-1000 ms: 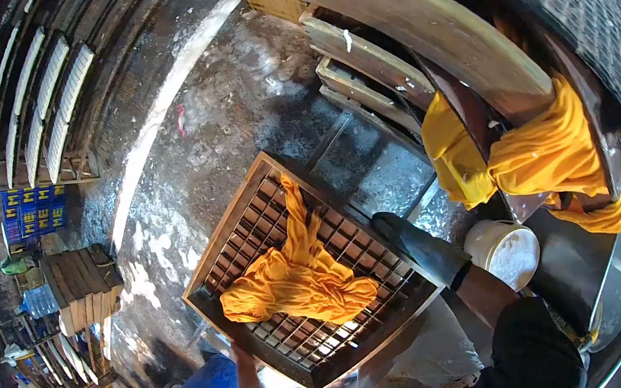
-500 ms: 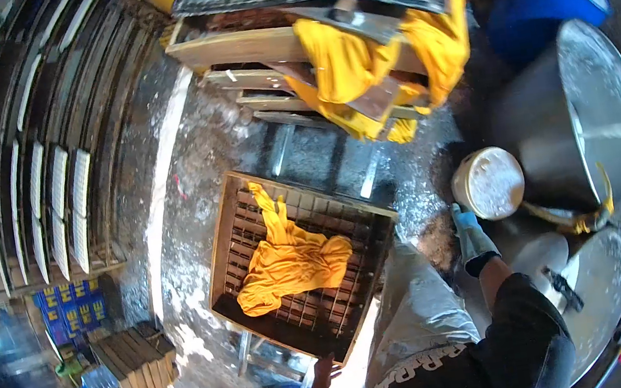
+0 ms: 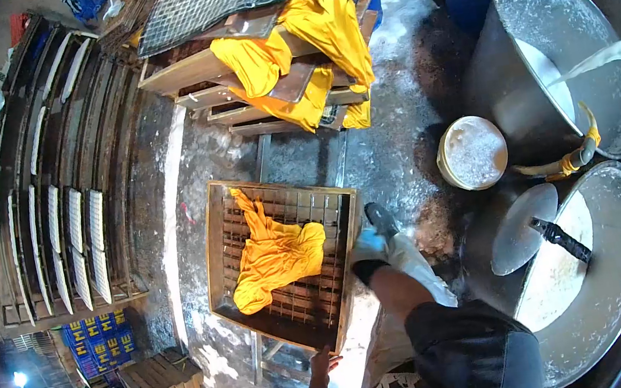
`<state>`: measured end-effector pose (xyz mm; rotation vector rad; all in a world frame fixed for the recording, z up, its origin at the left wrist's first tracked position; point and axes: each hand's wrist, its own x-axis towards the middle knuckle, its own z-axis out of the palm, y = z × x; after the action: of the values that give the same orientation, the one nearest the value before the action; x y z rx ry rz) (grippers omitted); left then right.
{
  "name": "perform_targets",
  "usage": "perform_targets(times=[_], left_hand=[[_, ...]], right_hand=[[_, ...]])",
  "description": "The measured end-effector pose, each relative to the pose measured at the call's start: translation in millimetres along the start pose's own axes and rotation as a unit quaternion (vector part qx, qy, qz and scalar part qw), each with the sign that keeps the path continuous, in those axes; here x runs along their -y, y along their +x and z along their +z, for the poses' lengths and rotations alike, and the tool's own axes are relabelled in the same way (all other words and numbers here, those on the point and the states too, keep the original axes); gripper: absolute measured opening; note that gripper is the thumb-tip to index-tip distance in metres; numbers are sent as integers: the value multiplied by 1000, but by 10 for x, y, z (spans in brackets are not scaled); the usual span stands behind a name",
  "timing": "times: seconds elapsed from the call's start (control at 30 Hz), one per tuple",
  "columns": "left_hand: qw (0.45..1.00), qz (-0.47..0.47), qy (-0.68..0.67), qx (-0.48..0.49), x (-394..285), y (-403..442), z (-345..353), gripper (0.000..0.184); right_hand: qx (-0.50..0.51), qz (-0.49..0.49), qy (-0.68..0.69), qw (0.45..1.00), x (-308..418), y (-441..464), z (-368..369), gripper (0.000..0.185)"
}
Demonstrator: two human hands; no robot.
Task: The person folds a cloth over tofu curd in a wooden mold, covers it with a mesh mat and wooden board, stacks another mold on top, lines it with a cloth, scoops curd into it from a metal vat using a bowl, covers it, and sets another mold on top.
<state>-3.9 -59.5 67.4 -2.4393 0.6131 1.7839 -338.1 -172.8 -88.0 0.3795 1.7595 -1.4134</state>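
A shallow wooden crate [image 3: 210, 245] with a slatted, grid-like bottom stands low in the middle of the view. Rumpled yellow cloth [image 3: 276, 259] lies inside it. My bare left hand [image 3: 323, 364] is at the crate's near corner, its fingers bent around the outer edge. On the opposite side, my right hand [image 3: 368, 244] wears a light blue glove with a dark cuff and is close beside the crate's right wall. Blur hides its fingers, and I cannot tell whether it touches the wood.
Stacked wooden trays [image 3: 188, 72] draped with yellow cloth stand ahead. To the right are a white-filled bucket [image 3: 473, 153], a large metal vat [image 3: 485, 75] and another vat [image 3: 619, 268] with a round, dark-handled tool [image 3: 525, 230]. Racks [image 3: 85, 187] line the left.
My right hand has swung left from beside the bucket to the crate's right wall. The view has shifted and turned. My left hand stays at the crate's near corner.
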Motion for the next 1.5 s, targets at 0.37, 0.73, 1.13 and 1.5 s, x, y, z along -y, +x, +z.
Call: perform_targets(times=[0.37, 0.73, 1.13, 1.5], left_hand=[[925, 235, 164, -251, -78, 71, 54, 65], [740, 484, 415, -214, -2722, 347, 685, 69], [893, 417, 163, -54, -3221, -482, 434, 59], [808, 583, -69, 45, -2117, -2777, -150, 35]], right_hand=[[-3, -123, -114, 986, 333, 595, -507, 32], [88, -215, -119, 965, 2136, 1779, -907, 28], [507, -209, -302, 780, 2509, 99, 1655, 29], [715, -265, -287, 579, 2465, -2762, 1860, 27]])
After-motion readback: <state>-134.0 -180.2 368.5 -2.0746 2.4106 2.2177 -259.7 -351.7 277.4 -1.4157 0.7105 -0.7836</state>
